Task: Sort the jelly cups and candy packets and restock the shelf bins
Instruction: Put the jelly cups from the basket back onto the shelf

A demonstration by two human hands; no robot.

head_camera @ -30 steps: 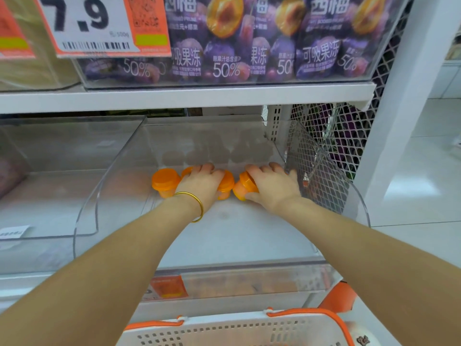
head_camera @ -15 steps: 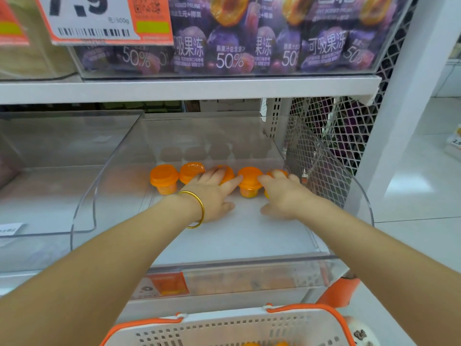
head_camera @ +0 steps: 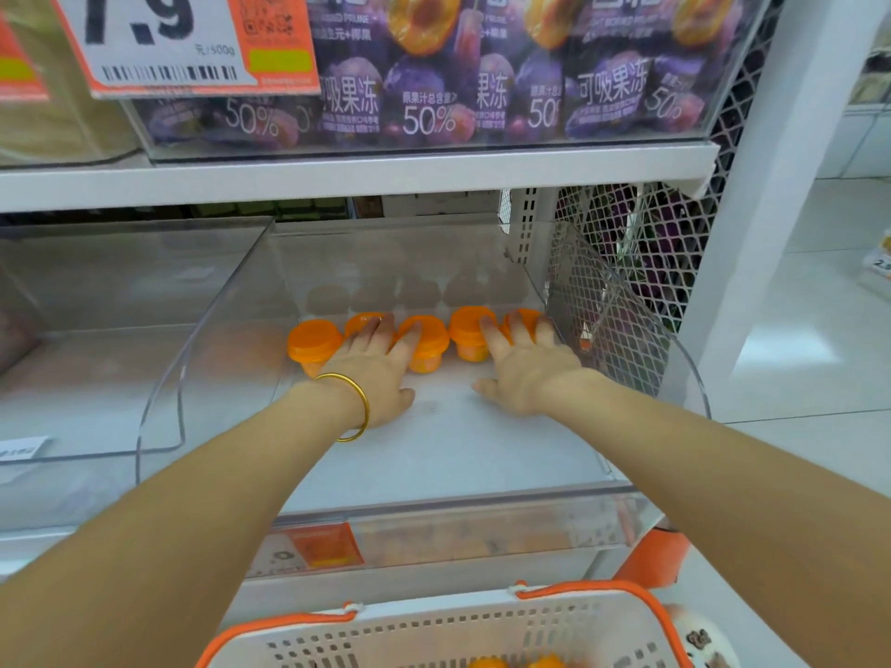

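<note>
Several orange jelly cups [head_camera: 313,340] stand in a row at the back of a clear plastic shelf bin [head_camera: 159,412]. My left hand [head_camera: 373,373], with a gold bangle on the wrist, lies flat with straight fingers touching the lids of the second and third cups [head_camera: 426,337]. My right hand [head_camera: 523,366] is flat too, its fingertips resting on the two rightmost cups [head_camera: 470,325]. Neither hand grips a cup.
A white basket with orange rim [head_camera: 482,629] sits below the shelf, orange cups showing at its bottom. A metal mesh panel [head_camera: 602,301] bounds the bin on the right. Purple prune jelly packets [head_camera: 434,65] fill the shelf above, behind a price tag [head_camera: 159,41].
Both hands let go of the cups they held and spread flat. The cups now stand upright in one row at the back, with my fingertips on their lids.
</note>
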